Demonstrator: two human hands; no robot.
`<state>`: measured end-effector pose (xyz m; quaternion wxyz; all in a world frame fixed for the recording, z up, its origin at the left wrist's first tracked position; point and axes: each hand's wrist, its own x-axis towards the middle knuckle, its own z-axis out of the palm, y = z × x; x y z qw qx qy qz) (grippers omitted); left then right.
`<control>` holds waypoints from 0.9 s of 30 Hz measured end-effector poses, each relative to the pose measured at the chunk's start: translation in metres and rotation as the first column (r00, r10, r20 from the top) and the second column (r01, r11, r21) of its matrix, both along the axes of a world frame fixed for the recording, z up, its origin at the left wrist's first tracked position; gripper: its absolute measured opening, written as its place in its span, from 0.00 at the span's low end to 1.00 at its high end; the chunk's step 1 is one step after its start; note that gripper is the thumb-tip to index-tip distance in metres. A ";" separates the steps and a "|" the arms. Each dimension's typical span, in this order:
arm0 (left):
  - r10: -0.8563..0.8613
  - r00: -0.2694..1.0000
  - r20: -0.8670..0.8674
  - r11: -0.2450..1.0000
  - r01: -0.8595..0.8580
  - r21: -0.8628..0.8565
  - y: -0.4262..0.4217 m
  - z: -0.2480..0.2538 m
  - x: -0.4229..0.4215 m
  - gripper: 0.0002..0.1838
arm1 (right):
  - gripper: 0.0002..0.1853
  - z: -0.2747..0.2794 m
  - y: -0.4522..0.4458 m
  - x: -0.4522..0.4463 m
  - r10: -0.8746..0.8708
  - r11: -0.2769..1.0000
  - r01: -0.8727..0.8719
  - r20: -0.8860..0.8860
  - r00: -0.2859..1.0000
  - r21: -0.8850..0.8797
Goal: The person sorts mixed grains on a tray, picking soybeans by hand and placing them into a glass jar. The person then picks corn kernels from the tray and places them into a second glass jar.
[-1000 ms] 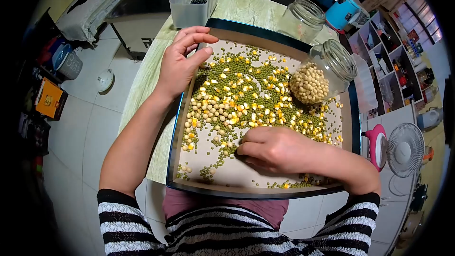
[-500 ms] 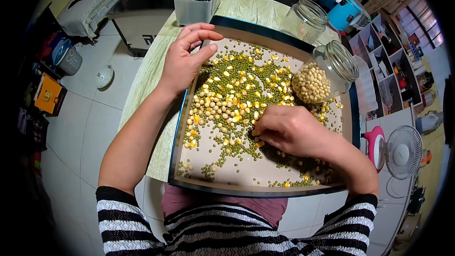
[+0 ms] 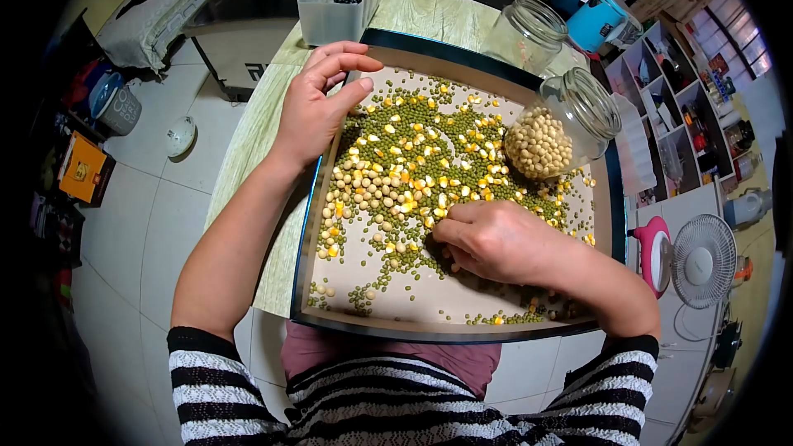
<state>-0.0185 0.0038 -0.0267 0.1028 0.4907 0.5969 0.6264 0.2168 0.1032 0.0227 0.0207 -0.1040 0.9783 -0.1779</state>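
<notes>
A shallow box point(image 3: 446, 331) with a dark blue rim holds green mung beans point(image 3: 410, 117), yellow-white corn kernels point(image 3: 442, 199) and a cluster of pale soybeans point(image 3: 368, 186). My left hand point(image 3: 314, 111) rests at the box's upper left corner, fingers apart and slightly bent over the rim. Low over the middle of the box, my right hand point(image 3: 500, 239) has its fingers pinched together, tips down among the beans. Anything between those fingertips is hidden. A glass jar point(image 3: 596, 107) partly filled with soybeans lies tilted in the box's upper right.
Behind the box, a translucent plastic container point(image 3: 326, 21) with black beans and another glass jar point(image 3: 519, 41) stand on the wood-patterned table point(image 3: 429, 2). A teal kettle point(image 3: 596, 21) is farther back. To the right are a fan point(image 3: 702, 261) and shelves point(image 3: 661, 103).
My right hand has shifted slightly left and down, its fingers still pinched. The left hand keeps its place at the corner. The whole view has moved a little.
</notes>
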 end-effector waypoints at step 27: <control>-0.011 0.999 0.032 1.000 0.010 0.029 0.001 -0.001 0.001 0.09 | 0.10 0.074 0.065 0.012 -0.281 0.846 0.530 -0.796 0.536 0.057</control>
